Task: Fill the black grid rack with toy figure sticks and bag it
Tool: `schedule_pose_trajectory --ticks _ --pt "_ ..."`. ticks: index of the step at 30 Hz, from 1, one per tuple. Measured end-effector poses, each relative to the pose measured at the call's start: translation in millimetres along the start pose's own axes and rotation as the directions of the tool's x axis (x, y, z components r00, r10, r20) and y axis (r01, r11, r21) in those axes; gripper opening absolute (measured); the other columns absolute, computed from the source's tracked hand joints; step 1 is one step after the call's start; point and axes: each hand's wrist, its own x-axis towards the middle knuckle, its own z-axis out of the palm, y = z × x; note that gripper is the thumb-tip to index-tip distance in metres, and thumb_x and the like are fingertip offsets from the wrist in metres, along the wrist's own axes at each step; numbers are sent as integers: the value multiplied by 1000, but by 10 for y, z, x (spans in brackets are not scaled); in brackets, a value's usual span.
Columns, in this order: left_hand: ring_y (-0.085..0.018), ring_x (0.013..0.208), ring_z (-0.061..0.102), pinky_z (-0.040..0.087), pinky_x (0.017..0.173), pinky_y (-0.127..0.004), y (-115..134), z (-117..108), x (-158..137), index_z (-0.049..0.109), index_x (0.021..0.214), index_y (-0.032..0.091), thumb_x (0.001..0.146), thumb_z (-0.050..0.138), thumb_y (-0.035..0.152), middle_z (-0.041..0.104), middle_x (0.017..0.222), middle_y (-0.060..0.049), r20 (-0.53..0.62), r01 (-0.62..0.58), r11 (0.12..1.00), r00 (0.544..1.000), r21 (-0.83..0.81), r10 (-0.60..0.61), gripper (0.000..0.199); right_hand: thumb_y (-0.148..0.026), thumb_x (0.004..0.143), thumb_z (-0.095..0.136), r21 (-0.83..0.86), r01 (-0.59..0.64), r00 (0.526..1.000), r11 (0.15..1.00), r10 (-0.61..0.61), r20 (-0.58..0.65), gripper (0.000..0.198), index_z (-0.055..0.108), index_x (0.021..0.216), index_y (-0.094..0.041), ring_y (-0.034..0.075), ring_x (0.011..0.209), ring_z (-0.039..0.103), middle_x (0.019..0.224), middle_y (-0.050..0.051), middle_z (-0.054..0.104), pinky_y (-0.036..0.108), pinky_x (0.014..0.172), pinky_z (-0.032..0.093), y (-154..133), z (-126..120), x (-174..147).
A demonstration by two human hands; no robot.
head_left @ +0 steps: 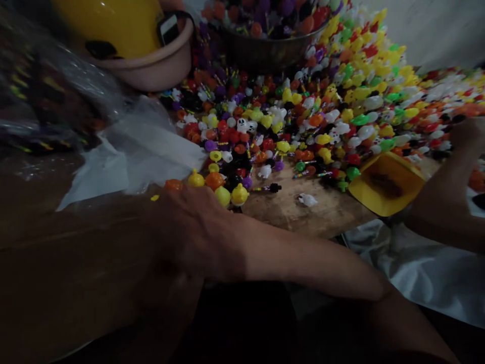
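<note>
My right hand (pixel 200 227) reaches across from the lower right to the table's front left. It is dim and smeared by motion, so its fingers and anything in them cannot be made out. Below it, a dark blurred shape (pixel 162 283) looks like my left hand, its fingers hidden in shadow. Just beyond the right hand sit round plastic toy pieces, among them an orange one (pixel 214 180), a pale green one (pixel 222 196) and a yellow one (pixel 239 194). A thin striped stick with a black end (pixel 275 188) lies to their right.
A large heap of small coloured plastic toys (pixel 273 116) covers the table's back. Behind stand a metal basin (pixel 265 50) and a pink tub (pixel 162 65) with a phone (pixel 168 29). Plastic sheeting (pixel 147 146) lies left. Another person's hand (pixel 443 197) is near a yellow scoop-like container (pixel 373 202).
</note>
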Motion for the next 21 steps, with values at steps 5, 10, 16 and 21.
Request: schedule_pose_trajectory --ticks 5,10,16,21 --pt "-26 88 64 45 69 -32 141 -29 120 71 96 24 88 68 17 68 80 -5 23 -273 894 959 356 284 11 -11 100 44 62 -52 998 997 50 45 33 74 114 -15 20 106 67 121 7 73 32 79 55 74 57 187" --pt "-20 64 55 39 57 -29 175 -43 217 65 79 21 90 65 16 57 65 -3 -44 -344 763 899 547 436 13 -11 104 39 105 -45 995 993 35 88 36 68 124 -15 19 115 64 134 9 67 31 89 53 52 -126 109" --pt "-26 85 64 49 71 -32 160 -37 210 69 87 19 92 61 12 62 70 -6 28 -363 691 895 625 445 12 -12 103 44 121 -47 998 992 41 54 31 68 122 -16 20 111 65 127 8 69 30 88 50 41 -94 212" --pt "-27 96 67 53 83 -34 100 18 135 71 104 18 89 64 9 73 102 -9 48 -393 696 887 601 460 19 -9 102 41 93 -19 996 995 11 92 29 69 108 -10 20 105 65 115 12 72 29 76 47 73 30 329"
